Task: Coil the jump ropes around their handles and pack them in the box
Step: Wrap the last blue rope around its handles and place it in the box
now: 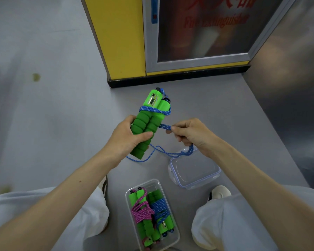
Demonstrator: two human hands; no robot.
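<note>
Rope (152,109) partly wound round handles (143,125), box (147,182) with two coiled ropes (159,205) near, lid (194,169) right, our left hand (123,140) grips handles, right hand (190,133) pinches rope.

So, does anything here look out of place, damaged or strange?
Nothing looks damaged. The only odd things: a small yellowish stain on the grey floor, upper left, and loose slack of the blue rope hanging over the lid, not yet coiled.

Grey floor (62,124); clear box (152,186), lid (195,168).
</note>
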